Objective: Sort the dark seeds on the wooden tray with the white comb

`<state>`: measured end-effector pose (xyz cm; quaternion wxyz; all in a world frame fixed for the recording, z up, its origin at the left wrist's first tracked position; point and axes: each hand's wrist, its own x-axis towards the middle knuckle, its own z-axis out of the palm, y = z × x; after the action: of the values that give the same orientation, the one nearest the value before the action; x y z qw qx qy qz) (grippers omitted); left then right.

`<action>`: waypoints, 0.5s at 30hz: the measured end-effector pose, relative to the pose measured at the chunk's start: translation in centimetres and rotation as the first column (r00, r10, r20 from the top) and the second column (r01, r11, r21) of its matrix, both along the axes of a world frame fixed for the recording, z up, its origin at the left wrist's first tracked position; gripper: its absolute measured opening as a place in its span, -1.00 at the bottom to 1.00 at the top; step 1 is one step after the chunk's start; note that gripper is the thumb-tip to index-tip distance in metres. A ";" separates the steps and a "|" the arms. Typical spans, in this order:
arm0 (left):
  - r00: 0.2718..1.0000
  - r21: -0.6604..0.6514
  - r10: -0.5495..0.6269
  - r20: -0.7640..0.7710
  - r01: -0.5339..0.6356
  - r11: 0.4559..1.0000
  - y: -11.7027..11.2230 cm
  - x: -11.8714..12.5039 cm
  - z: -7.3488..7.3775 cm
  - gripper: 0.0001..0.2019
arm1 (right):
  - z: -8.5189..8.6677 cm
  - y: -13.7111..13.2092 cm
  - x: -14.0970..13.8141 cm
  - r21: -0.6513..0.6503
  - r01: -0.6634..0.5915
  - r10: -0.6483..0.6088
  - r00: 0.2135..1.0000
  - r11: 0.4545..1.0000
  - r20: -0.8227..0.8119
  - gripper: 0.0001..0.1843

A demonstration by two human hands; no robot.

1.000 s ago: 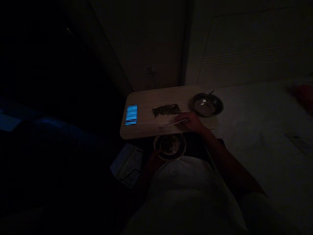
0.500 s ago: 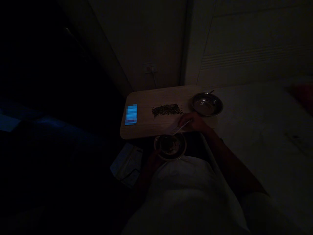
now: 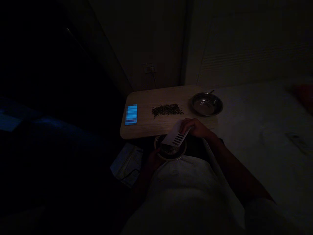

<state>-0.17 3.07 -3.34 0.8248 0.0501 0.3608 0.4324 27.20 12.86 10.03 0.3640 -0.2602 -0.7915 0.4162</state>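
Note:
My right hand (image 3: 197, 127) is closed on a flat white card (image 3: 170, 136) with a row of dark bars or slots along one side. The card slants down over a round metal bowl (image 3: 180, 156) and hides part of its inside. My left hand (image 3: 154, 160), dim in the shadow, grips that bowl by its left side in front of my lap. Some bits show at the bottom of the bowl, too dark to name. Beyond the card, a strip of small dark grains or seeds (image 3: 167, 109) lies on a light wooden table (image 3: 144, 129).
A second metal bowl (image 3: 218, 112), with a handle sticking out behind, stands at the table's right end. A lit, blurred screen (image 3: 131, 115) lies at the left end. Behind the table, a cord hangs from a wall socket (image 3: 149, 68). The room is very dark.
My right hand has turned the card from nearly edge-on to face up, and its lower end now reaches over the bowl. My left hand and the bowl have stayed put.

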 end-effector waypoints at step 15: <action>0.992 0.017 0.088 0.091 -0.090 0.996 0.4 0.9 3.0 -0.64 | 0.6 -4.9 -1.2 -0.028 -0.060 0.060 0.998 0.998 -0.015 -0.79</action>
<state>0.71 3.43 -0.31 0.8196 0.0230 0.3205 0.4744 25.98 7.98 10.60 0.3531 -0.2387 -0.7904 0.4399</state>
